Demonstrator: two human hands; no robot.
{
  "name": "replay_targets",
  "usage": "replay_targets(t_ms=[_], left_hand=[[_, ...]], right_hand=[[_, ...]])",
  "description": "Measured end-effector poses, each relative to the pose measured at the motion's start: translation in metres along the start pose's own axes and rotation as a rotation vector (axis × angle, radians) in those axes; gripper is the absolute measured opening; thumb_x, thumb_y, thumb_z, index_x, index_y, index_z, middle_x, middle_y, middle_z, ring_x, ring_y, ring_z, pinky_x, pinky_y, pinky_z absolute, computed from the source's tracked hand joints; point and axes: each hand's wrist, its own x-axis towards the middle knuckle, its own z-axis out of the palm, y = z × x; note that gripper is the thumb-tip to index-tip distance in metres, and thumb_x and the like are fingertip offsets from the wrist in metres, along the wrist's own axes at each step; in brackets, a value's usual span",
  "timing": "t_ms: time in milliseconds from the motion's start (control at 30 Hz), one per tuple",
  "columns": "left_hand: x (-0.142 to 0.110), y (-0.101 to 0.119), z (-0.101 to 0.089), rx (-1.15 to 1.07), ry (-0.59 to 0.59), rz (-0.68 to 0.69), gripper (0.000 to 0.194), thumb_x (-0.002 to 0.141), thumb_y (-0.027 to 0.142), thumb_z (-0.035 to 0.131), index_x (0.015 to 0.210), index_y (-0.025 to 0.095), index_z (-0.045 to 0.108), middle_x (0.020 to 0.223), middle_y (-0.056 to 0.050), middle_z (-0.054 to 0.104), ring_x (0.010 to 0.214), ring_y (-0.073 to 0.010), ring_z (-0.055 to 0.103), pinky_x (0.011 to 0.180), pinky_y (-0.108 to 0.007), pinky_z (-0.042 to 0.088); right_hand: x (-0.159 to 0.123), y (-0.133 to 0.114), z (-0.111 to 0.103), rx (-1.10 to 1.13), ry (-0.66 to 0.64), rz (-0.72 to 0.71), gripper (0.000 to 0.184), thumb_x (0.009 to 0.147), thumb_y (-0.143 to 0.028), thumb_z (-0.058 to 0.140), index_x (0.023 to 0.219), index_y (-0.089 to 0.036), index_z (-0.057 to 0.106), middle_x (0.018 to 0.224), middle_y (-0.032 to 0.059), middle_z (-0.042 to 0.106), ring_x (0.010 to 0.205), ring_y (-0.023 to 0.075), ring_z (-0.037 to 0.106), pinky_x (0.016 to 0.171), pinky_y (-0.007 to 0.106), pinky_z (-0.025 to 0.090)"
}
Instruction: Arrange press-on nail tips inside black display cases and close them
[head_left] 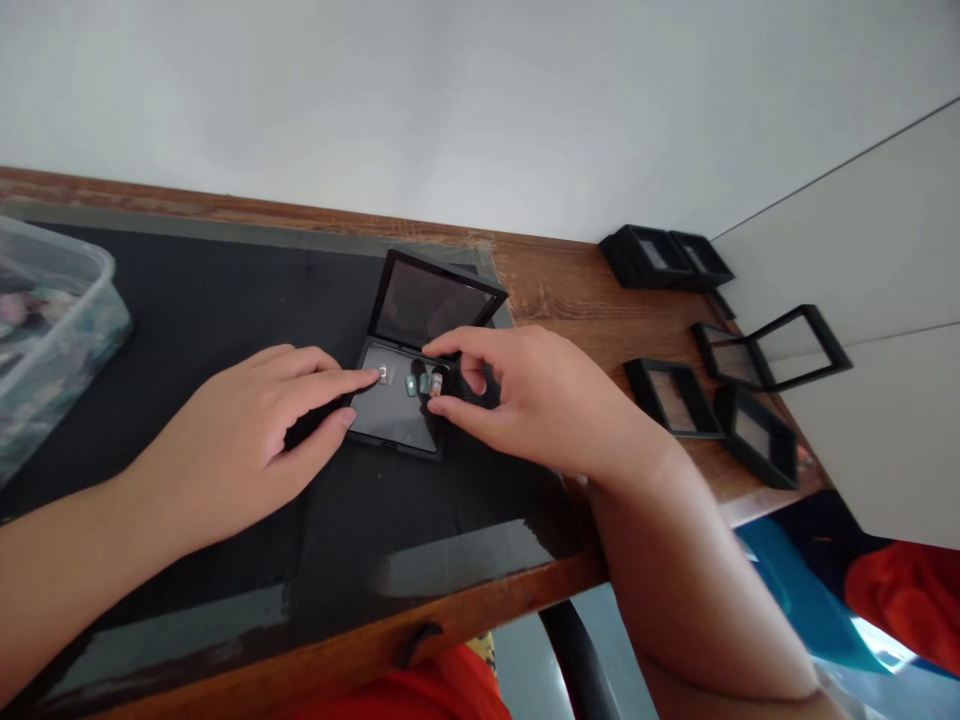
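Left hand [251, 435], grip spread, is touching a silvery piece [385, 374] in the open case [390, 415]; right hand [536, 400] is flanking a patterned piece [436, 385], pinching or not, I can't tell!

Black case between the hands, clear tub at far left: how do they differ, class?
The black case is shallow; the clear tub is deeper. The case holds a few small pieces; the tub, a jumbled heap. The case has a raised lid; the tub shows none. Both rest on the dark mat.
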Motion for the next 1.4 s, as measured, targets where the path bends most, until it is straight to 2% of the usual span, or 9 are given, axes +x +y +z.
replay_targets(t_ms=[133,233,433,633,767,1033,1200,1400], left_hand=[[0.001,0.001,-0.001,-0.017,0.003,-0.015,0.042,0.113,0.043,0.046,0.142,0.028,0.073,0.117,-0.005,0.078,0.103,-0.0252,0.074,0.085,-0.042,0.058],[0.002,0.002,0.000,-0.035,0.002,-0.027,0.043,0.112,0.044,0.046,0.141,0.029,0.074,0.118,-0.005,0.079,0.105,-0.0256,0.074,0.087,-0.042,0.059],[0.003,0.003,-0.001,-0.065,-0.008,-0.037,0.046,0.112,0.045,0.045,0.140,0.026,0.075,0.117,-0.006,0.079,0.106,-0.0271,0.074,0.091,-0.044,0.059],[0.003,0.003,-0.002,-0.076,-0.014,-0.042,0.045,0.112,0.045,0.046,0.139,0.027,0.076,0.118,-0.006,0.080,0.106,-0.0272,0.074,0.090,-0.044,0.059],[0.002,0.003,-0.004,-0.081,-0.014,-0.034,0.044,0.112,0.043,0.046,0.139,0.026,0.076,0.117,-0.006,0.080,0.106,-0.0276,0.073,0.091,-0.045,0.058],[0.004,0.003,-0.001,-0.077,-0.015,-0.043,0.044,0.112,0.043,0.046,0.140,0.026,0.075,0.116,-0.006,0.079,0.105,-0.0270,0.073,0.089,-0.045,0.058],[0.004,0.003,-0.002,-0.080,-0.027,-0.044,0.044,0.112,0.044,0.045,0.140,0.027,0.074,0.118,-0.006,0.079,0.108,-0.0272,0.073,0.090,-0.045,0.059],[0.004,0.002,-0.001,-0.091,-0.025,-0.057,0.044,0.112,0.045,0.045,0.139,0.028,0.075,0.118,-0.007,0.080,0.108,-0.0279,0.074,0.089,-0.045,0.059]], right_hand=[[0.000,0.000,0.005,0.065,0.078,-0.098,0.021,0.094,-0.026,0.084,0.114,-0.021,0.087,0.071,-0.0039,0.069,0.062,0.0113,0.057,0.066,0.027,0.035],[0.002,-0.001,0.011,0.066,0.076,-0.119,0.017,0.096,-0.023,0.082,0.111,-0.022,0.088,0.073,-0.0022,0.073,0.065,0.0119,0.061,0.068,0.027,0.037],[0.007,-0.003,0.017,0.051,0.015,-0.073,0.020,0.097,-0.025,0.081,0.115,-0.022,0.089,0.079,0.0006,0.078,0.070,0.0145,0.066,0.070,0.028,0.040],[0.010,-0.007,0.019,0.045,0.020,-0.020,0.018,0.096,-0.029,0.082,0.111,-0.022,0.088,0.067,-0.0029,0.068,0.063,0.0132,0.060,0.067,0.028,0.036],[0.011,-0.008,0.021,0.050,0.046,0.019,0.016,0.094,-0.031,0.083,0.107,-0.022,0.087,0.066,-0.0039,0.065,0.063,0.0126,0.058,0.066,0.028,0.034],[0.005,-0.006,0.006,0.062,0.074,0.076,0.019,0.090,-0.033,0.087,0.105,-0.021,0.086,0.063,-0.0054,0.060,0.061,0.0118,0.054,0.064,0.028,0.032],[0.004,-0.006,0.000,0.003,-0.019,0.101,0.008,0.089,-0.025,0.084,0.095,-0.021,0.086,0.063,-0.0045,0.064,0.061,0.0117,0.054,0.066,0.028,0.033],[0.007,-0.005,0.001,-0.016,-0.039,0.137,0.016,0.089,-0.031,0.087,0.103,-0.023,0.088,0.066,-0.0033,0.068,0.061,0.0128,0.058,0.065,0.028,0.034]])
